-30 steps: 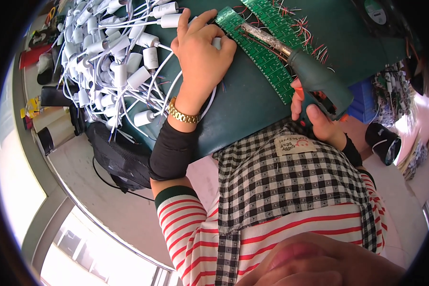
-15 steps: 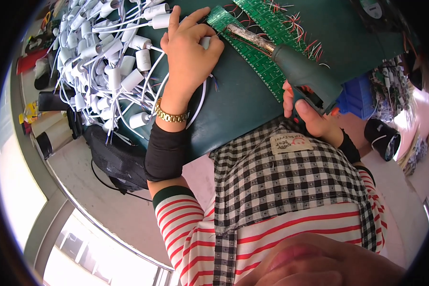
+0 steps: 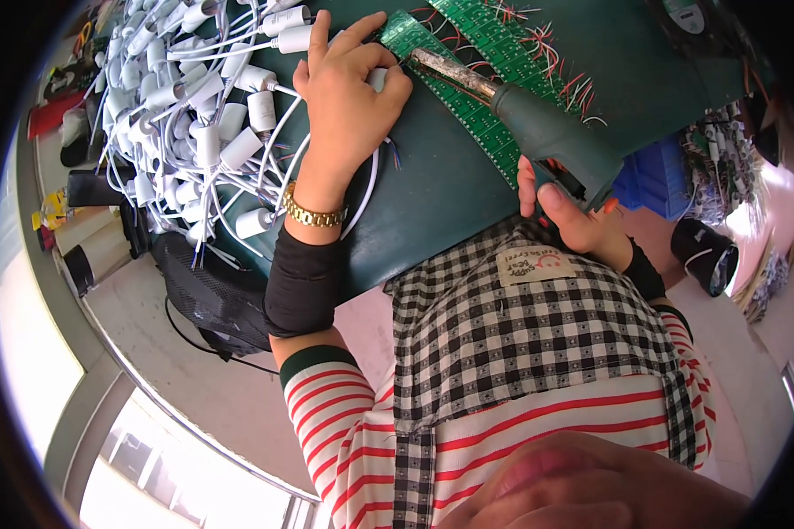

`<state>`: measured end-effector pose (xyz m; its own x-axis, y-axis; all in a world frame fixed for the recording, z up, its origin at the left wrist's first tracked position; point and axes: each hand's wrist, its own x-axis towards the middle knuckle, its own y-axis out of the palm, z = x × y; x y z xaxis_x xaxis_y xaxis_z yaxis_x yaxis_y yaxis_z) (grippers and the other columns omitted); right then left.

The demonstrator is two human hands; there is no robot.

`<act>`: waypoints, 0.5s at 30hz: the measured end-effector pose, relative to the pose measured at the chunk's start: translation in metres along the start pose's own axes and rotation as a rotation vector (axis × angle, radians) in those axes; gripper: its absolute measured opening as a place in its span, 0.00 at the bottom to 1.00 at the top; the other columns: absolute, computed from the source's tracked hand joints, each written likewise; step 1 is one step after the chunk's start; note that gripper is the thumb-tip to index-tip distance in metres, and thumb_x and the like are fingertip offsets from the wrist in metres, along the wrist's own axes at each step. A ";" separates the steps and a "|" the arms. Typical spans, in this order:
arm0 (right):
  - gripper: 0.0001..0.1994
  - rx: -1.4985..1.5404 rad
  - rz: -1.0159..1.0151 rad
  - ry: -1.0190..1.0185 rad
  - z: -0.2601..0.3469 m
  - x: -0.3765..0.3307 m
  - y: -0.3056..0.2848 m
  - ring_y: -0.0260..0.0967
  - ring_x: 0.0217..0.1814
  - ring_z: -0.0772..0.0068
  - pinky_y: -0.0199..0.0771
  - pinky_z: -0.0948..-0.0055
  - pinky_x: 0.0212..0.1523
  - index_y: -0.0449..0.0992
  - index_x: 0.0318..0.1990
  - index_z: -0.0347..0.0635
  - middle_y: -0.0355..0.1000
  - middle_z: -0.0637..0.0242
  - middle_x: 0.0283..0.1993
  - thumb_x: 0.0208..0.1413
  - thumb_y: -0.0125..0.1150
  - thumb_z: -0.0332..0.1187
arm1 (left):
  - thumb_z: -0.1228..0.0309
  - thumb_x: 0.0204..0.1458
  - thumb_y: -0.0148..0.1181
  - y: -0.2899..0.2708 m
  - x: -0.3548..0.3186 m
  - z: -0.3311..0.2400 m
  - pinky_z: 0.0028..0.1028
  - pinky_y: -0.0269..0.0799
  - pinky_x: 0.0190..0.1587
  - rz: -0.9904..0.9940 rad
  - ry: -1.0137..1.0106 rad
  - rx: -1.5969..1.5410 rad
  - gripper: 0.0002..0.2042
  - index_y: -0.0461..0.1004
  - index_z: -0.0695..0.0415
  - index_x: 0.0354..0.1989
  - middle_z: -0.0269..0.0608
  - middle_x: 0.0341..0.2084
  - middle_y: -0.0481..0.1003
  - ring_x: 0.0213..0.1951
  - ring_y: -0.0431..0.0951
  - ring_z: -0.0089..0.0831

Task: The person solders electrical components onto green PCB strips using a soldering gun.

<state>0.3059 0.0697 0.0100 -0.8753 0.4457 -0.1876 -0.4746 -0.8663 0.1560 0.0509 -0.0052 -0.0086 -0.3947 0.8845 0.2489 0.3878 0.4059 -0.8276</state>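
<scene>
My left hand [image 3: 351, 106] is at the near left corner of a strip of green circuit boards [image 3: 468, 115]. Its thumb and index finger pinch a white cylinder-shaped piece [image 3: 378, 79], mostly hidden by the hand, while the other fingers stretch toward the strip's end. My right hand [image 3: 578, 216] grips a dark green soldering gun [image 3: 551, 132] by its handle. The gun's worn metal barrel points left over the boards, its tip close to my left fingertips. Whether the tip touches a board I cannot tell.
White cylinders with white cables [image 3: 207, 145] are heaped at the left of the green work mat [image 3: 415, 220]. A second board strip [image 3: 494, 44] with red and white wires lies farther back. Right of the table sits a blue bin [image 3: 653, 181]; a black mesh bag [image 3: 212, 295] is at lower left.
The soldering gun and my right hand have shifted slightly left. My left hand keeps its pinch in nearly the same place.
</scene>
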 end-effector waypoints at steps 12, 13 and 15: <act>0.28 0.062 -0.071 -0.033 0.004 -0.001 0.003 0.65 0.25 0.75 0.66 0.74 0.27 0.65 0.51 0.34 0.65 0.64 0.25 0.55 0.54 0.52 | 0.70 0.42 0.58 -0.001 -0.001 0.001 0.45 0.52 0.61 0.003 0.045 0.017 0.04 0.76 0.55 0.25 0.32 0.51 0.74 0.63 0.58 0.54; 0.28 0.062 -0.072 -0.033 0.005 0.000 0.003 0.65 0.25 0.75 0.66 0.74 0.27 0.65 0.51 0.34 0.65 0.64 0.25 0.55 0.54 0.52 | 0.70 0.42 0.58 0.000 -0.001 0.001 0.45 0.52 0.61 0.002 0.046 0.017 0.04 0.76 0.55 0.25 0.32 0.51 0.74 0.63 0.58 0.54; 0.28 0.079 -0.070 0.037 0.007 0.000 0.004 0.65 0.25 0.74 0.66 0.74 0.27 0.64 0.52 0.35 0.65 0.65 0.25 0.56 0.54 0.51 | 0.70 0.42 0.57 0.001 -0.001 -0.002 0.45 0.53 0.61 -0.005 -0.016 0.039 0.04 0.76 0.55 0.24 0.32 0.51 0.74 0.63 0.57 0.54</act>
<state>0.3031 0.0680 0.0173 -0.8362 0.4948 -0.2364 -0.5418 -0.8121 0.2167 0.0534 -0.0057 -0.0089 -0.4100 0.8786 0.2446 0.3533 0.4003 -0.8455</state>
